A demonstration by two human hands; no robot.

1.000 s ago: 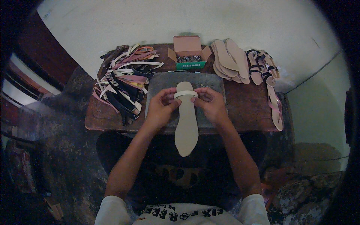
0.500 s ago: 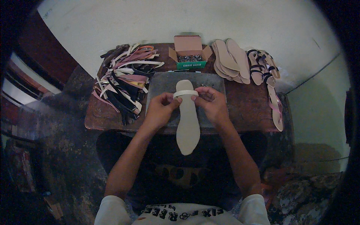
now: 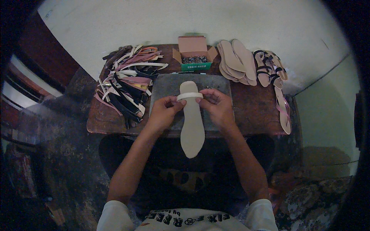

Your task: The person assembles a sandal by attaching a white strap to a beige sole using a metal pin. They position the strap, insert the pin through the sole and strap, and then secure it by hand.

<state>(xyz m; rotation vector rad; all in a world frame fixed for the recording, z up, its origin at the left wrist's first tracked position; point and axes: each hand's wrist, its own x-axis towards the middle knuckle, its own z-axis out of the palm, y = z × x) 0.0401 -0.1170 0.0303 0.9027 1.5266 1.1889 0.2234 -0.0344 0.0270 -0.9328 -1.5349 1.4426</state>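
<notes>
A cream sandal sole (image 3: 192,131) lies lengthwise before me, its narrow heel end on the dark grey slab (image 3: 165,82) and its wide toe end reaching past the table's near edge. Across its narrower part runs a short white strap (image 3: 190,95). My left hand (image 3: 166,111) pinches the strap's left end at the sole's edge. The right end is gripped between thumb and fingers of my right hand (image 3: 217,107). Both thumbs rest close to the sole's edges. The strap's tips are hidden by my fingers.
Tangled straps (image 3: 131,82) pile up on the table's left. A green-fronted open box (image 3: 195,66) of small nails stands behind the slab. Further right are stacked beige soles (image 3: 237,61), black-strapped sandals (image 3: 264,71) and a pink-strapped sandal (image 3: 283,109) at the wooden table's (image 3: 250,111) edge.
Almost nothing differs. The sole and strap sit very slightly further left in the picture, with both hands keeping the same pinch.
</notes>
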